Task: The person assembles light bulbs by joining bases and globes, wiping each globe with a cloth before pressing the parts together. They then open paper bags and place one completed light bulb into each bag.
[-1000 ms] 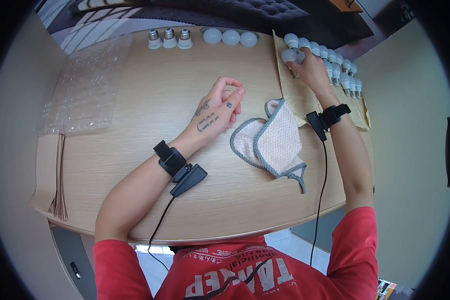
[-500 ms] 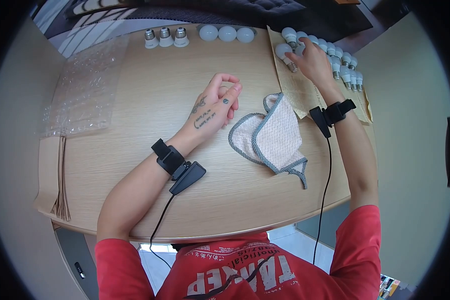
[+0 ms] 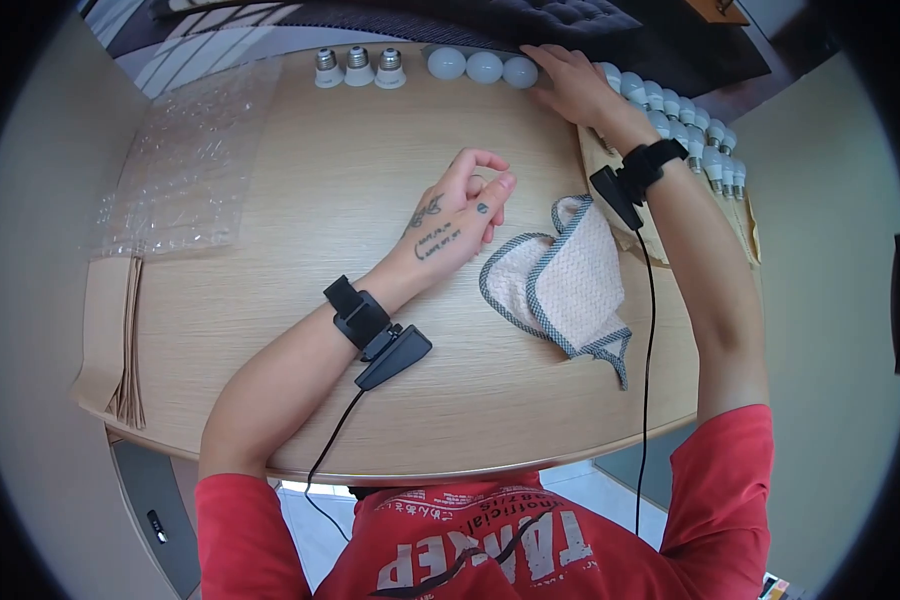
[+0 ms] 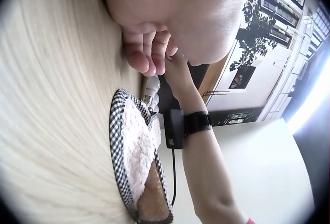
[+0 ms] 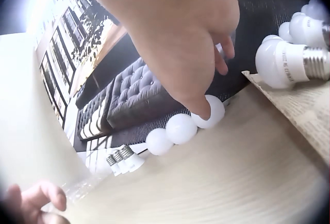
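My right hand (image 3: pixel 582 92) reaches over the far edge of the table, fingers extended, at the right end of a row of three round white bulbs (image 3: pixel 484 68). In the right wrist view its thumb (image 5: pixel 198 108) overlaps the nearest globe (image 5: pixel 215 112). Just right of this hand, more bulbs (image 3: pixel 685 110) lie in rows on a printed brown paper sheet (image 3: pixel 595 160), partly covered by the forearm. My left hand (image 3: pixel 460 212) rests on the table with loosely bent fingers and nothing in it. A pale cloth (image 3: pixel 580 285) with checked edging lies crumpled to its right.
Three bulbs (image 3: pixel 358 68) stand with their metal screw bases up at the back left. Clear bubble wrap (image 3: pixel 195 165) covers the left side, with folded brown paper (image 3: pixel 112 335) in front of it. Thin cables hang from both wrist cameras.
My right hand has let go of a bulb on the brown paper and shifted left to the end of the three-globe row. The left hand stays in place.
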Demonstrator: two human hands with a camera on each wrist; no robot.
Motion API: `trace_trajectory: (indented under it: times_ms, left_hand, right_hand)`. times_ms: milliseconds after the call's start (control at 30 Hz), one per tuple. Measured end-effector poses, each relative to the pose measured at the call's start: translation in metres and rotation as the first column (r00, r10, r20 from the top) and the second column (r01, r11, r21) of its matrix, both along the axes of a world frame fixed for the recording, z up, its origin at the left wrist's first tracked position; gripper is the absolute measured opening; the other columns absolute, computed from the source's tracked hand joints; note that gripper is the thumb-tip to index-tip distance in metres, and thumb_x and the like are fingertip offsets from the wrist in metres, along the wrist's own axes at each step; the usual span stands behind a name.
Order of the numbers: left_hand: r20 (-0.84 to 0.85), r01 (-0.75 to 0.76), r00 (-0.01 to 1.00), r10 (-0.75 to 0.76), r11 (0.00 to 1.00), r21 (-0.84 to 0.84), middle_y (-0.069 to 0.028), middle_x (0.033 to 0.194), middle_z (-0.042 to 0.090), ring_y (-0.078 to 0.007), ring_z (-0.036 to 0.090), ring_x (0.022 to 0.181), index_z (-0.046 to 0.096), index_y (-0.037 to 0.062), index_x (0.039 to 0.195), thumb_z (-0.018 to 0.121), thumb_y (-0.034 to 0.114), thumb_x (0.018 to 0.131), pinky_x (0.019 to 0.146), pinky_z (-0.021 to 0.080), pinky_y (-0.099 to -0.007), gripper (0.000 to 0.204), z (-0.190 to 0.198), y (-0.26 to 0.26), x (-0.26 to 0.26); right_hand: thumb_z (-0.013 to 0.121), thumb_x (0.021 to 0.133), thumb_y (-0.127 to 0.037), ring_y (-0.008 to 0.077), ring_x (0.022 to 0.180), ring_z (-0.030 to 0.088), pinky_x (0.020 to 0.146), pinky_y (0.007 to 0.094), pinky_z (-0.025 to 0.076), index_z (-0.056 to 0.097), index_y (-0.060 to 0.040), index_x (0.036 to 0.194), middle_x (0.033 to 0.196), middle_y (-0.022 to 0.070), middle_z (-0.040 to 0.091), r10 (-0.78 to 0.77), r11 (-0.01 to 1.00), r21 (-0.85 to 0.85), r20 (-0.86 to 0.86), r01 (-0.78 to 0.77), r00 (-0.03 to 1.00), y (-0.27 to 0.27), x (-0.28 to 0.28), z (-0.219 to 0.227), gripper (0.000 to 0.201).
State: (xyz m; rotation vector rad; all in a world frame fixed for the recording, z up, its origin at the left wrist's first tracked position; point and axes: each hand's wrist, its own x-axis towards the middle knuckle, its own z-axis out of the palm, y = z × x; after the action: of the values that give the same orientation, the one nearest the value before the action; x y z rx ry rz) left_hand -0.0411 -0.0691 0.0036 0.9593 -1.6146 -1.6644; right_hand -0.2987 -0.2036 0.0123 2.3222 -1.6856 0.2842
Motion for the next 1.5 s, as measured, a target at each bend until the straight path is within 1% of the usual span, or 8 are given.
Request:
trace_trajectory:
  times_ms: [400, 600, 967, 1067, 1167, 1267, 1400, 1500]
  left_hand:
    - [0.017, 0.004, 1.0, -0.003, 1.0, -0.015, 0.0017, 0.073, 0.055, -0.004, 0.051, 0.06, 0.049, 0.0052, 0.123, 0.051, 0.031, 0.102, 0.051, 0.042, -0.0192, 0.033, -0.001, -0.001, 0.001]
    - [-0.173, -0.039, 0.984, 0.046, 0.998, 0.046, 0.002, 0.075, 0.055, -0.0047, 0.052, 0.06, 0.052, 0.0041, 0.123, 0.055, 0.03, 0.101, 0.052, 0.042, -0.0193, 0.034, -0.005, -0.005, 0.002]
    - [-0.327, 0.023, 0.944, -0.044, 0.997, -0.068, 0.0034, 0.066, 0.052, -0.0049, 0.045, 0.059, 0.067, 0.0048, 0.102, 0.066, 0.031, 0.095, 0.056, 0.033, -0.0208, 0.027, 0.025, 0.008, 0.001]
    - [-0.323, -0.032, 0.946, -0.006, 0.993, -0.112, 0.004, 0.064, 0.051, -0.0046, 0.043, 0.058, 0.068, 0.005, 0.099, 0.066, 0.032, 0.095, 0.056, 0.032, -0.0208, 0.027, 0.029, 0.008, 0.003]
    - [-0.319, -0.073, 0.947, 0.036, 0.991, -0.108, 0.0044, 0.063, 0.05, -0.0042, 0.043, 0.058, 0.069, 0.0051, 0.098, 0.067, 0.032, 0.094, 0.056, 0.031, -0.0207, 0.027, 0.029, 0.007, 0.005]
    - [-0.314, -0.079, 0.948, 0.043, 0.991, -0.105, 0.0045, 0.063, 0.049, -0.004, 0.042, 0.058, 0.069, 0.0051, 0.097, 0.067, 0.032, 0.094, 0.056, 0.031, -0.0207, 0.027, 0.028, 0.008, 0.001]
    - [-0.276, -0.076, 0.96, 0.037, 0.989, -0.131, 0.0047, 0.063, 0.049, -0.004, 0.042, 0.058, 0.069, 0.0054, 0.096, 0.067, 0.033, 0.094, 0.056, 0.031, -0.0208, 0.028, 0.026, 0.008, 0.003]
    - [-0.27, -0.076, 0.962, 0.044, 0.991, -0.111, 0.0048, 0.063, 0.049, -0.0038, 0.042, 0.058, 0.069, 0.0057, 0.095, 0.068, 0.034, 0.093, 0.056, 0.03, -0.0208, 0.028, 0.028, 0.01, 0.001]
  right_hand:
    - [0.072, 0.082, -0.027, 0.0298, 0.121, 0.053, 0.103, 0.0492, 0.035, 0.059, -0.0167, 0.128, 0.124, 0.0096, 0.064, 0.044, 0.999, 0.007, -0.043, -0.044, 0.998, 0.012, 0.003, 0.012, 0.049]
    - [0.077, 0.079, -0.027, 0.0298, 0.114, 0.058, 0.101, 0.0406, 0.04, 0.06, -0.012, 0.123, 0.122, 0.009, 0.065, 0.159, 0.985, -0.013, 0.42, -0.169, 0.893, 0.079, 0.034, 0.052, 0.049]
    - [0.078, 0.081, -0.028, 0.0233, 0.1, 0.062, 0.079, 0.0342, 0.048, 0.059, -0.0075, 0.124, 0.111, 0.0076, 0.067, 0.348, 0.935, -0.251, 0.512, -0.251, 0.785, 0.188, 0.06, 0.057, 0.052]
    - [0.078, 0.08, -0.028, 0.0251, 0.089, 0.062, 0.074, 0.036, 0.048, 0.063, -0.0045, 0.114, 0.098, 0.0102, 0.065, 0.06, 0.998, -0.066, 0.6, -0.025, 0.798, 0.217, 0.051, 0.054, 0.045]
    - [0.075, 0.081, -0.024, 0.0274, 0.083, 0.061, 0.072, 0.0365, 0.049, 0.068, -0.0019, 0.098, 0.088, 0.0129, 0.063, -0.057, 0.969, 0.242, 0.402, -0.046, 0.914, 0.251, 0.066, 0.056, 0.029]
    - [0.071, 0.082, -0.02, 0.0289, 0.08, 0.061, 0.071, 0.0377, 0.049, 0.069, -0.0003, 0.085, 0.085, 0.0139, 0.061, 0.022, 0.965, 0.235, 0.367, -0.116, 0.93, 0.261, 0.057, 0.037, 0.02]
    - [0.068, 0.08, -0.015, 0.031, 0.078, 0.059, 0.071, 0.0408, 0.048, 0.068, 0.0008, 0.081, 0.08, 0.0133, 0.061, -0.2, 0.948, 0.319, 0.592, 0.002, 0.78, 0.26, 0.062, 0.046, 0.016]
    - [0.068, 0.079, -0.013, 0.0313, 0.076, 0.06, 0.07, 0.0412, 0.048, 0.067, 0.0011, 0.08, 0.08, 0.0136, 0.062, -0.06, 0.965, 0.257, 0.392, -0.046, 0.918, 0.268, 0.074, 0.041, 0.014]
